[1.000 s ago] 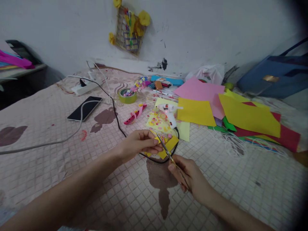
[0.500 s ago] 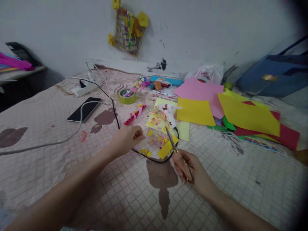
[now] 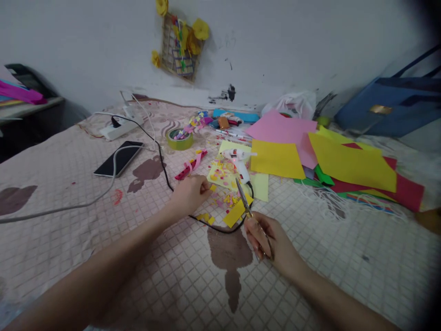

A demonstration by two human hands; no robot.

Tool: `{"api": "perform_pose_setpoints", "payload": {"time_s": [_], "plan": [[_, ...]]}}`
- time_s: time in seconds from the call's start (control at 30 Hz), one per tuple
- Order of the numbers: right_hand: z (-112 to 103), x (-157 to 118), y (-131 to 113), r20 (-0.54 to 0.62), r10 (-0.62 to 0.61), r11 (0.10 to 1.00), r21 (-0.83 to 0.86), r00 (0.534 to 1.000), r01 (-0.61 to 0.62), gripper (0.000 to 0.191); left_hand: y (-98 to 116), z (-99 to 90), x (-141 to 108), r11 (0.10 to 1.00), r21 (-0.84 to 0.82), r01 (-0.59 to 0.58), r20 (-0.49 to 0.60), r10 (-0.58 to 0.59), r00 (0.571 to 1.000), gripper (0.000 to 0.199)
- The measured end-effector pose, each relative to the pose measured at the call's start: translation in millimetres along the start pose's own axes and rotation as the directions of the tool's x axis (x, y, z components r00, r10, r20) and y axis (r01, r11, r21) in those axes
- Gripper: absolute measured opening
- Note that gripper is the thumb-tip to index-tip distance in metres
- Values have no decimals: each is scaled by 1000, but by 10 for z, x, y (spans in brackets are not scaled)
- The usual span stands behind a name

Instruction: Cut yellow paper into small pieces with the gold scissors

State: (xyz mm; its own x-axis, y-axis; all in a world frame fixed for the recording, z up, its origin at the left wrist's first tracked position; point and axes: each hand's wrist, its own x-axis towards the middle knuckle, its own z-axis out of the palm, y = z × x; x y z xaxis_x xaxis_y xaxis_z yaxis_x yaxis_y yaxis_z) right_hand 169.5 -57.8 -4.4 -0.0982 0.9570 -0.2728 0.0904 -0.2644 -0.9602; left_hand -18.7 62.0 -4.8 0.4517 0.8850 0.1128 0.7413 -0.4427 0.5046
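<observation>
My right hand is wrapped around the handles of a pair of scissors. Their blades look closed and point away from me, over a yellow strip of paper. With fingertips pinched together, my left hand is beside the small yellow and pink cut scraps; whatever it may hold is too small to make out. Just beyond that hand lies a dark pink strip with light pink pieces across it. A white glue gun rests on a pale yellow sheet strewn with scraps.
A black cord loops around the scraps. To the left are a phone and a power strip. A tape roll holds small pieces. Coloured sheets and white string lie right, near a blue bag.
My left hand has moved slightly right toward the scraps, its fingers still pinched. My right hand keeps the scissors in nearly the same place. The whole view has shifted slightly.
</observation>
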Motion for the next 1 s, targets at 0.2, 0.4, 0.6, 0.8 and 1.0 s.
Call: {"api": "perform_pose_setpoints", "payload": {"time_s": [0.2, 0.4, 0.6, 0.8, 1.0], "plan": [[-30, -16, -12, 47, -90, 993, 84, 995, 86, 44, 73, -109, 4, 939, -338, 58, 93, -28, 995, 19], [-33, 17, -91, -69, -114, 992, -53, 991, 111, 30, 295, -60, -152, 760, -613, 214, 466, 130, 875, 25], [-33, 34, -84, -118, -189, 973, -155, 975, 169, 18, 436, 20, -294, 818, -560, 132, 498, 206, 842, 22], [-50, 57, -31, -145, -187, 981, -71, 972, 178, 14, 461, 15, -284, 658, -695, 290, 503, 157, 850, 16], [-73, 74, 57, -167, -173, 983, 31, 971, 181, 15, 467, 67, -328, 593, -795, 129, 354, 281, 892, 13]]}}
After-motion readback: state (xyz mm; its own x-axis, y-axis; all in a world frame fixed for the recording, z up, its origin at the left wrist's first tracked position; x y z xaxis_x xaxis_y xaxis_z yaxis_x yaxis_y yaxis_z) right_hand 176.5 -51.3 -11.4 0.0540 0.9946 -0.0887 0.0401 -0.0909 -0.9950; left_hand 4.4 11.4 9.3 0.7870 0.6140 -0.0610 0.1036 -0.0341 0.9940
